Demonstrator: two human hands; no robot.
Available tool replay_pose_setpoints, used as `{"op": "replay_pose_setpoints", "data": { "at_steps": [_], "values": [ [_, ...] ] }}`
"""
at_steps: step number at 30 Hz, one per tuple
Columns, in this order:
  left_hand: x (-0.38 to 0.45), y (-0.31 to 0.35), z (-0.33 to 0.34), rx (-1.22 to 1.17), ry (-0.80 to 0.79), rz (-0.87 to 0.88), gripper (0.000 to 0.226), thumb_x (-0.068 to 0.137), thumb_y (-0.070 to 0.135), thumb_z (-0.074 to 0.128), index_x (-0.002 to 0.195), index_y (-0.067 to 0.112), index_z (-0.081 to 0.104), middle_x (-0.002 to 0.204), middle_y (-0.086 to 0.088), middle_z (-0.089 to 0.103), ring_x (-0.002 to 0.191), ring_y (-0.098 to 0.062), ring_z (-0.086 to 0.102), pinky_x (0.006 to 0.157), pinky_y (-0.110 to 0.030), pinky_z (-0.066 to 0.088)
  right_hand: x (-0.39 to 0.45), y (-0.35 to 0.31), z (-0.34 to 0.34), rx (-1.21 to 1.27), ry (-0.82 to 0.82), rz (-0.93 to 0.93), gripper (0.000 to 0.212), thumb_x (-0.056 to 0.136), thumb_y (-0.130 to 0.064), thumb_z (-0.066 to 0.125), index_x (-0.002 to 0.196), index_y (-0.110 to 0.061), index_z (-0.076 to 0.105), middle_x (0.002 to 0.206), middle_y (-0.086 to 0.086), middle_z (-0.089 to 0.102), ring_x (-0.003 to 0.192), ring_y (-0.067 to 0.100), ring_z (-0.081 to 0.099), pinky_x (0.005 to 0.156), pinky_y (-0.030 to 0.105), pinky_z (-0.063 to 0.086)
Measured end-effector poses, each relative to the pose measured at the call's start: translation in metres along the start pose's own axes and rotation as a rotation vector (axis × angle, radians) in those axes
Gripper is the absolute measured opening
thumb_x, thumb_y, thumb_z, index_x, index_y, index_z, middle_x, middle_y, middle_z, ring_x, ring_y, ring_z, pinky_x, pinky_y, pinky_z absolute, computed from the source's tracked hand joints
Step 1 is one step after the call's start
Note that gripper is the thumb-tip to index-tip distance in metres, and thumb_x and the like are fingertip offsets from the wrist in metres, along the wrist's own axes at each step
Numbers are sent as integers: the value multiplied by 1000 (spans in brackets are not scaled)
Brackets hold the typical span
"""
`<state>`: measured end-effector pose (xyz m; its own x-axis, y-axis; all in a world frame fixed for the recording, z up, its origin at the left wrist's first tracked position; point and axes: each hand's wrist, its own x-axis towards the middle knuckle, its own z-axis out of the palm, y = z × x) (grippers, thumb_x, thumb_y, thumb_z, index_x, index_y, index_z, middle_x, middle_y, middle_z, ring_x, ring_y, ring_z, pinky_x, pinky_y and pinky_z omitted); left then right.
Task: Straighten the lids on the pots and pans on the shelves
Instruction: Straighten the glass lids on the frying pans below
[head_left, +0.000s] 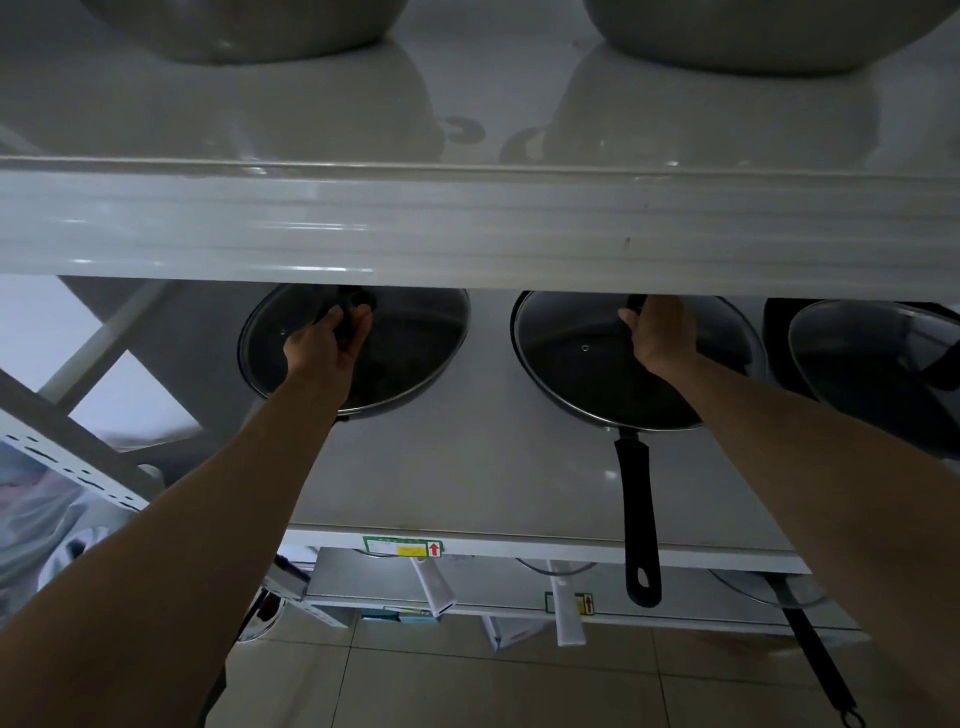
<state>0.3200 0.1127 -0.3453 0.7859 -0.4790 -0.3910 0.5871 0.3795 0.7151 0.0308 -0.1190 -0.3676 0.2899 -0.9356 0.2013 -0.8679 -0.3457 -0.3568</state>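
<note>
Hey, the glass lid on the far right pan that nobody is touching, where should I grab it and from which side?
Probably by the knob at the centre of the right lid, not the thin glass rim. The knob itself is hard to make out here. Come in low from the front, since the upper shelf overhangs it. The lid looks tilted on its pan, and the right hand is nearest.

The white metal upper shelf's front rail (467, 228) hides the far rims of the two round glass lids (405, 358) (582, 374) and both black lid knobs. The third glass lid (872, 364) and two grey bowls (244, 26) (769, 31) are cut off by the picture's edges.
</note>
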Motion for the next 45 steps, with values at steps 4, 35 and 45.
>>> {"op": "replay_pose_setpoints", "data": {
  "at_steps": [4,35,45],
  "values": [
    [1,-2,-1,-10,-8,14,4,91,-6,58,90,-2,61,93,-22,69,71,-27,74,69,-36,63,2,-1,3,53,30,26,36,95,-30,56,101,6,59,104,26,63,102,42,60,88,45,45],
    [10,-15,-1,68,-15,161,13,93,-1,54,81,2,60,77,-12,68,52,-14,68,56,-24,57,23,7,10,-11,15,-29,58,94,-37,56,126,10,42,128,31,53,119,44,51,95,47,42],
    [10,-7,-3,189,7,165,17,92,0,54,76,5,59,66,-10,67,44,-11,60,46,-21,52,17,6,12,-10,26,-33,55,94,-34,57,122,12,45,124,32,55,117,44,52,95,46,42]
  ]
}}
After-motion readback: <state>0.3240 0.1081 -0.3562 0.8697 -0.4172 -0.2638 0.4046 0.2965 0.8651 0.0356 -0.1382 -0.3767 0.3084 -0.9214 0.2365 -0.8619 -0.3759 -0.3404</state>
